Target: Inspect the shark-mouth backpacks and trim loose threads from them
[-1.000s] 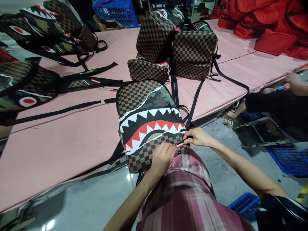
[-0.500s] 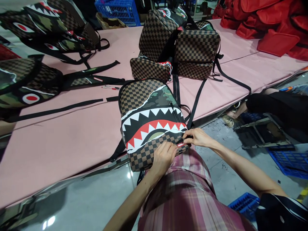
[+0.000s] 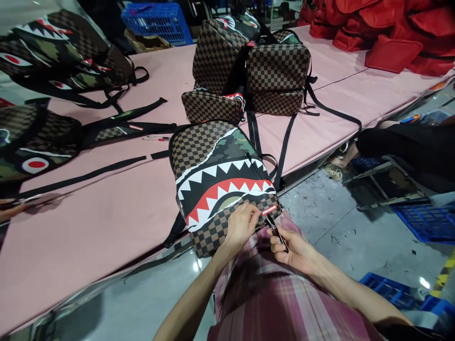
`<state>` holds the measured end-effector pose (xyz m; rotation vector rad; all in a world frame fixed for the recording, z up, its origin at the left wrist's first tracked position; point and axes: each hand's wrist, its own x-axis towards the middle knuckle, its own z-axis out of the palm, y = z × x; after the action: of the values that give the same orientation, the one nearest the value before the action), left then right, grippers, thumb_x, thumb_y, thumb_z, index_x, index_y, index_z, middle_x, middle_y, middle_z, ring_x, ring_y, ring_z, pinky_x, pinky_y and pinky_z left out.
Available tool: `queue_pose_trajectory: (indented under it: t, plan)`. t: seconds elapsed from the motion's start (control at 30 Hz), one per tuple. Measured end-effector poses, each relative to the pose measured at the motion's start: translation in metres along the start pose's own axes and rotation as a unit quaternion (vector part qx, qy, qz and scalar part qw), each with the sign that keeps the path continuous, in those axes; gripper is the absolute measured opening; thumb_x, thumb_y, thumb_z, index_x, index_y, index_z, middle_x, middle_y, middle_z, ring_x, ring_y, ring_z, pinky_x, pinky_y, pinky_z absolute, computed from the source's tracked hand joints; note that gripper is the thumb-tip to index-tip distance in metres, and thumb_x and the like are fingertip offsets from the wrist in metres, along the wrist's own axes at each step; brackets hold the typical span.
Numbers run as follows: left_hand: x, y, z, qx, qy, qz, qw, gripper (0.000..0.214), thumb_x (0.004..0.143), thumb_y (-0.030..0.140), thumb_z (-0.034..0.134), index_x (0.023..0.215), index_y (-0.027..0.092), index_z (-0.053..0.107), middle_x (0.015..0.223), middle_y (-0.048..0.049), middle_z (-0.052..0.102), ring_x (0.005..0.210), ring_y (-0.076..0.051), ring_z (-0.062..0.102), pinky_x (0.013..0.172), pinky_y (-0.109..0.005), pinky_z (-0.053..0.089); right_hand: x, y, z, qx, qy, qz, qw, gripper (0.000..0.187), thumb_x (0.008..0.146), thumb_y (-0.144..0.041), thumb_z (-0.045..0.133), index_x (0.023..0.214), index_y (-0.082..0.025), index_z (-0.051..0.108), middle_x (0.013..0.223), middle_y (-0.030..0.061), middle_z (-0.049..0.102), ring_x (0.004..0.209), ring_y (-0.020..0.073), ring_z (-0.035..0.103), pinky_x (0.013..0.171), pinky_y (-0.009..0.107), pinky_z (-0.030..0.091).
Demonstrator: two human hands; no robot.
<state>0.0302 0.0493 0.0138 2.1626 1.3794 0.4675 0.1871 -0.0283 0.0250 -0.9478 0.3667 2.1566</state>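
Left hand is pinching backpack edge by the red tag; right hand is gripping a thin dark tool.

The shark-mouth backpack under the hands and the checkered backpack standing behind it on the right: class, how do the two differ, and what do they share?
The shark-mouth backpack lies flat at the table's near edge; the checkered backpack stands upright further back. The near one shows teeth and camouflage; the far one's facing side is mostly plain checks. The left hand touches the near one; nobody touches the far one. Both share brown checks and black straps.
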Motion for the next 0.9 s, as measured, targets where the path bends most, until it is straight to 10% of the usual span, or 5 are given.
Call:
queue_pose_trajectory:
  t: [0.2,0.43,0.63,0.9]
  plan:
    - [-0.001,-0.001,0.003,-0.030,0.045,0.005,0.999,0.022,0.089,0.025,0.045,0.072,0.018,0.056,0.070,-0.0010,0.059,0.064,-0.014,0.054,0.060,-0.026,0.038,0.005,0.005,0.005,0.109,-0.024,0.067,0.992,0.028,0.097,-0.036,0.040,0.088,-0.012,0.052,0.058,-0.0061,0.039,0.040,0.0022,0.032,0.036,0.013,0.019]
    - [-0.003,-0.003,0.009,-0.043,0.048,0.008,0.998,0.021,0.088,0.025,0.045,0.073,0.018,0.058,0.071,-0.0022,0.059,0.065,-0.014,0.054,0.060,-0.026,0.040,0.024,0.009,0.014,0.114,0.014,-0.027,0.993,0.020,0.095,-0.030,0.046,0.084,-0.014,0.051,0.054,-0.0086,0.034,0.037,0.0024,0.028,0.035,0.013,0.018]
    - [-0.001,-0.007,-0.030,-0.219,-0.090,-0.014,0.971,0.053,0.095,0.037,0.024,0.063,0.018,0.063,0.068,-0.0029,0.063,0.066,-0.015,0.058,0.066,-0.028,0.045,0.006,-0.014,0.002,0.107,-0.037,-0.112,0.987,0.019,0.095,-0.027,0.045,0.092,-0.011,0.054,0.059,-0.0066,0.037,0.041,0.0028,0.031,0.035,0.012,0.024]
    - [-0.005,0.008,0.013,0.023,0.088,0.065,0.994,0.016,0.086,0.028,0.054,0.088,0.020,0.068,0.092,-0.0071,0.067,0.089,-0.022,0.055,0.081,-0.041,0.041,-0.022,-0.057,-0.058,0.051,0.024,-0.262,0.963,0.009,0.086,-0.024,0.058,0.090,-0.016,0.058,0.061,-0.0057,0.035,0.044,0.0060,0.031,0.037,0.016,0.030]
